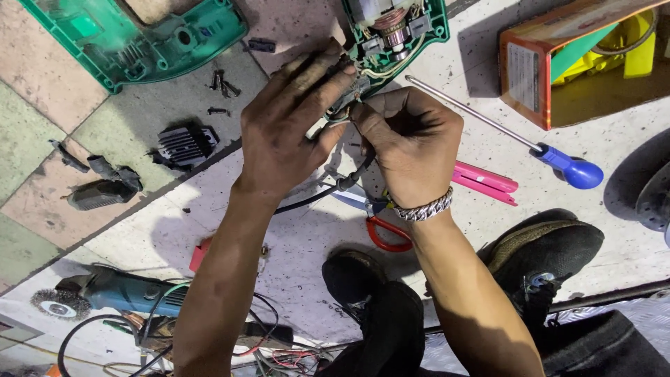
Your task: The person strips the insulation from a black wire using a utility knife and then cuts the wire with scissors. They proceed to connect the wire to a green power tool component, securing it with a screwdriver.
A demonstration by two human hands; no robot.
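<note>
The floor [293, 244] is made of pale stone tiles, and many things lie on it. At the top left lies a big green plastic shell [132, 35], open side up, with only ribs and screw posts inside it. At the top middle lies the other green shell half [427, 21]; this one holds a motor [387, 24] with copper winding and some wires. At the top right stands a cardboard box [530, 70] with an orange side, and inside it there are yellow plastic pieces [631, 45] and a green strip. At the bottom left lies a blue angle grinder [118, 292] with a wire brush wheel [59, 305], and beside it loose cables. Two dark shoes are at the bottom; the right one [544, 251] is just below the right forearm. The left hand [286, 132] and the right hand [412, 143] meet at the lower edge of the shell with the motor, and both pinch a small switch part [347, 94] with wires; the fingers of both hands are closed on it. A black cable [314, 197] runs from there under the left wrist. A long screwdriver [516, 136] with a blue handle lies right of the right hand. A pink tool [485, 183] and scissors [380, 223] with red handles lie near the right wrist. Black plastic parts [183, 145] and small screws [223, 84] lie left of the hands.
</note>
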